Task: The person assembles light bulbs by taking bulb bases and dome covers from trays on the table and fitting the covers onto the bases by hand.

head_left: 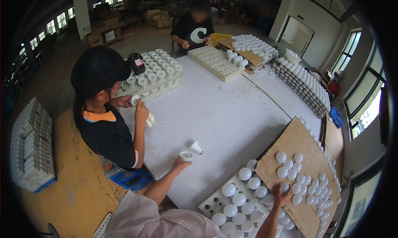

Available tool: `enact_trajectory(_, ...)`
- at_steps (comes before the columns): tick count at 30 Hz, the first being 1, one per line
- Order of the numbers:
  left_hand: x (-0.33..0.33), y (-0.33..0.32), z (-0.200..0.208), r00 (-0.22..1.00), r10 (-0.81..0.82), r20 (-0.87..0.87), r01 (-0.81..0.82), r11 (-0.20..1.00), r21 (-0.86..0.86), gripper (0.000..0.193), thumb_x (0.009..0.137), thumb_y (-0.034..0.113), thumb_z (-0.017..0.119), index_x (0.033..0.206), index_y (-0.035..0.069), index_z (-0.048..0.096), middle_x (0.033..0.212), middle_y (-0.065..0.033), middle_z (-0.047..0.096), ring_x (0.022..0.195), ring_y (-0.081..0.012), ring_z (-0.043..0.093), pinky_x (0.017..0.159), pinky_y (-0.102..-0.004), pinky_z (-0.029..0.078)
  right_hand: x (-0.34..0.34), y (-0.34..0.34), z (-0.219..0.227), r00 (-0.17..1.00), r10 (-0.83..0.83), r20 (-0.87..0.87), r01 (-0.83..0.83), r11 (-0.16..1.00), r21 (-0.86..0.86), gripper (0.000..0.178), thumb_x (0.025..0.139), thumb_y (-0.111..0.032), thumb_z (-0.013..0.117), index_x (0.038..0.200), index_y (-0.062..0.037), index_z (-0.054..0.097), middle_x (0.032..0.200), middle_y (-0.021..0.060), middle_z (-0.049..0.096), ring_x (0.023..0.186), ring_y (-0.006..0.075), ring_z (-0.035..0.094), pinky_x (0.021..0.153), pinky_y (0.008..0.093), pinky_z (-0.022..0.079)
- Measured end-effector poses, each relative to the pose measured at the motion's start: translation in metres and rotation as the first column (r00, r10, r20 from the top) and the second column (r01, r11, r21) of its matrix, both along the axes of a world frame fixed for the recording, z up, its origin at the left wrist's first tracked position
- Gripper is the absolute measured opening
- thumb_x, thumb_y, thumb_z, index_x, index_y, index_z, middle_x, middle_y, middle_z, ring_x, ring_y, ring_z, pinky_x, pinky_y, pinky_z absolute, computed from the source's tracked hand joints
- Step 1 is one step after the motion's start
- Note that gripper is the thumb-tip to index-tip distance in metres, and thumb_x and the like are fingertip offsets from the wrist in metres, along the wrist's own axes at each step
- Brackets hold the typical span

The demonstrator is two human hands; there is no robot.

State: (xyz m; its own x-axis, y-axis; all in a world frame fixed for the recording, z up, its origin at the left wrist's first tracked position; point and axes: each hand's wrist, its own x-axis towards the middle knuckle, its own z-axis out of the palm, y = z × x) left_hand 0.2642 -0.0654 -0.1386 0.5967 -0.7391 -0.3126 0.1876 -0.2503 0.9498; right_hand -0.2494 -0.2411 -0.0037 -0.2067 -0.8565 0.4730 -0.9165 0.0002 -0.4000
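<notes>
My left hand [180,165] grips a white light bulb housing [186,156] above the white table, its round open end facing up. Just beyond it, another white bulb housing [196,147] with a metal screw cap lies on its side. Over on the right, my right hand [282,197] has its fingers closed around a round white bulb cover [285,187] at the edge of a cardboard sheet [267,165]. Many more such covers lie on that sheet. Below my right hand, a foam tray [206,206] with round holes carries large white globes [239,199].
To the left, a co-worker [110,126] in a cap handles a bulb part beside a tray of upright housings [152,77]. Across the table another person [192,32] stands behind a holed foam tray [215,61]. Stacked bulb trays [304,86] line the far right; a blue stool [132,180] stands below the table.
</notes>
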Motion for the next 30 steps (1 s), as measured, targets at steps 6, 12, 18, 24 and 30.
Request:
enact_trajectory(6, -0.02, 0.047, 0.007, 1.0, 0.003, 0.0, -0.003, 1.0, -0.023, 0.034, 0.068, 0.019, 0.075, 0.095, 0.004, 0.063, 0.077, -0.0019, 0.063, 0.065, -0.0103, 0.058, 0.056, -0.0265, 0.046, 0.003, 0.024, 0.03, 0.499, -0.109, 0.86, 0.066, 0.994, 0.087, 0.065, 0.083, -0.044, 0.066, 0.13, -0.0039, 0.047, 0.115, 0.0131, 0.056, 0.103, 0.0272, 0.055, 0.084, 0.04, 0.046)
enact_trajectory(12, -0.062, 0.096, 0.018, 0.986, -0.104, -0.133, 0.099, 0.994, -0.039, 0.037, 0.072, 0.015, 0.076, 0.103, 0.002, 0.062, 0.086, -0.0048, 0.065, 0.072, -0.0114, 0.061, 0.063, -0.0263, 0.05, 0.012, 0.093, 0.033, -0.242, 0.16, 0.957, -0.278, 0.933, -0.226, 0.062, 0.086, -0.037, 0.063, 0.135, -0.0067, 0.039, 0.12, 0.0112, 0.054, 0.106, 0.0219, 0.056, 0.071, 0.0312, 0.054)
enact_trajectory(18, -0.087, 0.112, 0.011, 0.971, -0.163, -0.176, 0.158, 0.987, -0.039, 0.041, 0.069, 0.015, 0.078, 0.106, 0.003, 0.063, 0.092, -0.0043, 0.065, 0.077, -0.012, 0.061, 0.067, -0.0272, 0.051, 0.032, 0.123, 0.03, -0.223, 0.237, 0.946, -0.47, 0.824, -0.317, 0.051, 0.089, -0.026, 0.063, 0.131, -0.0051, 0.042, 0.125, 0.0134, 0.054, 0.114, 0.0267, 0.055, 0.081, 0.0312, 0.056)
enact_trajectory(24, -0.091, 0.122, 0.019, 0.967, -0.179, -0.18, 0.177, 0.984, -0.03, 0.041, 0.069, 0.015, 0.078, 0.106, 0.004, 0.063, 0.093, -0.0042, 0.065, 0.078, -0.0121, 0.062, 0.067, -0.0271, 0.051, 0.047, 0.132, 0.041, -0.256, 0.12, 0.959, -0.505, 0.829, -0.239, 0.058, 0.087, -0.03, 0.066, 0.132, -0.0072, 0.037, 0.113, 0.016, 0.059, 0.098, 0.0304, 0.064, 0.064, 0.0298, 0.061)
enact_trajectory(30, -0.091, 0.112, 0.041, 0.94, -0.25, -0.232, 0.248, 0.968, -0.039, 0.037, 0.07, 0.011, 0.076, 0.103, 0.0, 0.063, 0.091, -0.0065, 0.067, 0.075, -0.0149, 0.065, 0.062, -0.0271, 0.053, 0.045, 0.153, 0.045, -0.237, 0.14, 0.961, -0.537, 0.806, -0.25, 0.073, 0.078, -0.019, 0.073, 0.137, -0.0099, 0.032, 0.118, 0.0129, 0.054, 0.11, 0.0324, 0.058, 0.077, 0.0431, 0.057)
